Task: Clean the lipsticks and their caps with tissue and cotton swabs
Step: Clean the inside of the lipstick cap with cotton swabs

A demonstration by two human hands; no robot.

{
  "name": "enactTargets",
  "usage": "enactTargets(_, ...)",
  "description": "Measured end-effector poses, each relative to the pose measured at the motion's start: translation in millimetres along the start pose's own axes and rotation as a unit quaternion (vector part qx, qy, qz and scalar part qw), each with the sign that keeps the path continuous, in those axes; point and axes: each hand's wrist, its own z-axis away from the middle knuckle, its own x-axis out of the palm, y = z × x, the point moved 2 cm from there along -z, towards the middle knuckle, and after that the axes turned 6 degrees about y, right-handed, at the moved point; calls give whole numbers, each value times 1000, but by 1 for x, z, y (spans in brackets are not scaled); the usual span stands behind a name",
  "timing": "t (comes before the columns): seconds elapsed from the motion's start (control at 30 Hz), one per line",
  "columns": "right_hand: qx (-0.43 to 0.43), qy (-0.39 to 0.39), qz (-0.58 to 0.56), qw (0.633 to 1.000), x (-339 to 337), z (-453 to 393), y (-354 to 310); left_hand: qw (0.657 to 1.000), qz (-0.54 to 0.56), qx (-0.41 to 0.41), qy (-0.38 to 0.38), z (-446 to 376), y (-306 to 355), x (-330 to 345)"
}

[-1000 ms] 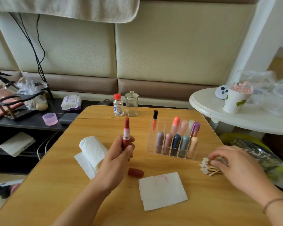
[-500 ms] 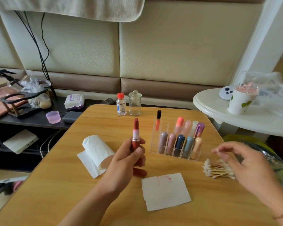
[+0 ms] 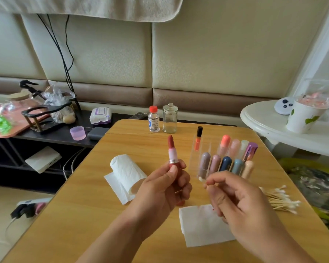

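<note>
A wooden table [image 3: 95,215] stands before a padded wall. A red-capped bottle [image 3: 153,119] and lidded glass jar [image 3: 170,118] stand side by side at its far edge. A paper cup [image 3: 302,118] sits on a white round table [image 3: 264,122].

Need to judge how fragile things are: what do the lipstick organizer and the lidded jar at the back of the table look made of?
Lipstick organizer: looks like clear acrylic or hard plastic; the tubes and table show through its thin flat walls.
Lidded jar: probably glass, clear and glossy, with a knobbed lid; it could be clear plastic.
</note>
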Motion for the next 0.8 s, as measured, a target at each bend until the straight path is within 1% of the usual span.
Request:
enactTargets(0.1,-25,24,23,999,-1,-5,-4,999,25,-14,-26,2,-4,4)
enactTargets(0.23,-81,25,105,991,-5,-10,-3,998,-34,-12,-57,5,-8,10)
enactTargets(0.3,-113,61,106,986,-5,-7,0,996,-55,-16,-72,7,-11,14)
enactTargets(0.4,-122,121,85,981,-7,-3,4,995,-48,-27,-89,10,-13,18)
enactTargets(0.53,-129,114,87,981,-7,-4,2,992,-49,-38,-109,11,-14,19)
enactTargets(0.67,-125,130,79,980,-11,-5,2,991,-48,-42,-118,12,-16,20)
enactTargets(0.8,-158,115,108,975,-10,-4,1,991,-58,-39,-116,12,-15,20)
